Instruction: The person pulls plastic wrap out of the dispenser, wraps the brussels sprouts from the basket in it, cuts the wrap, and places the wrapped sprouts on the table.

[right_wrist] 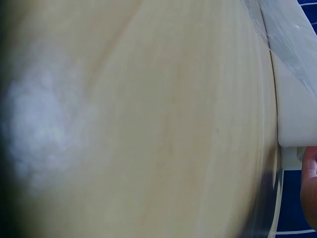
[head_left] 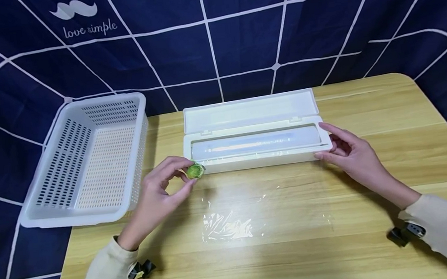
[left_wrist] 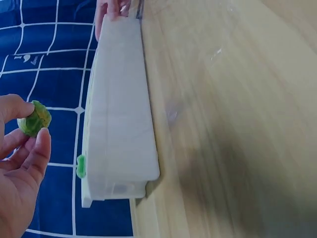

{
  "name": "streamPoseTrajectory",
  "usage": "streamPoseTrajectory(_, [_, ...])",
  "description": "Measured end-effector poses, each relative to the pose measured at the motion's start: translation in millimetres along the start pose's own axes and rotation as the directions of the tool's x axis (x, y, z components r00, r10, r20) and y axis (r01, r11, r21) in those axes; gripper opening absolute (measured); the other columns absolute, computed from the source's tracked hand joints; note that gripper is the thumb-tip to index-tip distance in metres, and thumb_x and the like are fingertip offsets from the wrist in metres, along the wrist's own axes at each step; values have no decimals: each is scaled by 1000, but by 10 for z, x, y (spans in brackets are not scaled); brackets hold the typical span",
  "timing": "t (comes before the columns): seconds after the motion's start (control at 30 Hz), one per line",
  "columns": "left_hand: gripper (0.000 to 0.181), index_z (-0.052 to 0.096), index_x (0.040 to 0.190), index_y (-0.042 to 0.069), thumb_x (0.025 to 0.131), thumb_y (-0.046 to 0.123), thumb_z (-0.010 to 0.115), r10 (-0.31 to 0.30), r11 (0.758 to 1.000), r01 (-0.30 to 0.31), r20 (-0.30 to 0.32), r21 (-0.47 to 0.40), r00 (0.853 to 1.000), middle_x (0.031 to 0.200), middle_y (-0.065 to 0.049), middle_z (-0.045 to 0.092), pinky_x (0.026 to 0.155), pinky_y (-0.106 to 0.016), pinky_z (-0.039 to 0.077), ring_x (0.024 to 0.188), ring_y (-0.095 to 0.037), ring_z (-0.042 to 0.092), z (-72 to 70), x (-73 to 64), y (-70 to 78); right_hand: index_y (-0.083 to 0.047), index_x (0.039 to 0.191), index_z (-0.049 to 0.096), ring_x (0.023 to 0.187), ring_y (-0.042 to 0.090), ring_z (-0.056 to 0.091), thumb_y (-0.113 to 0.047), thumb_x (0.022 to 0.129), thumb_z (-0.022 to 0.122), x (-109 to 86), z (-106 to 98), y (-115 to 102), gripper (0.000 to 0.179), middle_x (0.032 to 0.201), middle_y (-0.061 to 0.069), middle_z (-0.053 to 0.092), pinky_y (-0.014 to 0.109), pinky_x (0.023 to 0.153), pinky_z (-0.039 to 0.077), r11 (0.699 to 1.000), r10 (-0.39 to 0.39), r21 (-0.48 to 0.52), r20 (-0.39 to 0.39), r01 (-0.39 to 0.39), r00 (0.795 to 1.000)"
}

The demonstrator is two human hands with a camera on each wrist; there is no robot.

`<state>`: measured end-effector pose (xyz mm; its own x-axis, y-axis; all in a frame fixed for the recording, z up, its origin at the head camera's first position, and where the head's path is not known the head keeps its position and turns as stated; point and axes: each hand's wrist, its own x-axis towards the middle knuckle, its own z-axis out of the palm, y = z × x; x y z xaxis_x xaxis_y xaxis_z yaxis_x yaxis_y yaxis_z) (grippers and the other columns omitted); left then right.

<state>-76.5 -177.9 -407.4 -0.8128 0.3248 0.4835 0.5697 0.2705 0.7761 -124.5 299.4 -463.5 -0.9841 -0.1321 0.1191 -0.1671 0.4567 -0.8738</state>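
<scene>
A small Brussels sprout [head_left: 196, 171] is pinched between the thumb and fingers of my left hand [head_left: 167, 186], by the left front corner of a white cling film dispenser [head_left: 258, 161]. The dispenser's lid [head_left: 249, 111] stands open, and a roll of film [head_left: 254, 143] lies inside. My right hand [head_left: 349, 146] grips the dispenser's right end, with the thumb at the front. A sheet of clear cling film [head_left: 228, 227] spreads over the table in front of the dispenser. In the left wrist view a small green piece [left_wrist: 80, 166] shows on the dispenser's edge.
To the left stands a white perforated basket [head_left: 141, 152], partly past the edge of the wooden table [head_left: 404, 147]. A dark blue cloth with white lines [head_left: 246, 41] hangs behind the table and at its sides.
</scene>
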Motion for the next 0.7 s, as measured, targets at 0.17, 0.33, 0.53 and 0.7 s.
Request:
streamPoseTrajectory(0.17, [44,76,125,2,85,-16,83,0,1000,0,27,29,1000,118,-7,75,80,-26,60,88,-23,71,100,-24,11,-13,163,53,93,11,51,3,93,86,-6,0,-6,79,114,11,54,8,73,47,1000,4,-11,0,-4,1000])
streamPoseTrajectory(0.33, [46,76,125,1,83,-16,84,13,1000,-14,68,14,998,116,-7,75,76,-31,61,87,-21,70,215,-44,-1,-13,163,53,93,12,51,1,93,86,0,13,-3,79,115,11,54,8,73,46,1000,12,-18,3,-12,1000])
streamPoseTrajectory(0.53, [45,75,125,0,84,-14,85,-8,1000,7,132,6,991,120,-9,74,68,-40,63,84,-17,69,374,-70,4,-12,163,53,89,12,49,2,93,86,0,2,5,78,111,10,53,10,68,43,1000,6,-25,3,-6,1000])
streamPoseTrajectory(0.7, [43,73,125,0,85,-11,86,10,1000,-6,179,-24,984,121,-10,72,70,-40,64,85,-14,69,552,-76,-11,-12,162,54,87,11,49,2,93,86,-5,3,5,78,111,10,53,11,67,43,1000,2,-18,1,-2,1000])
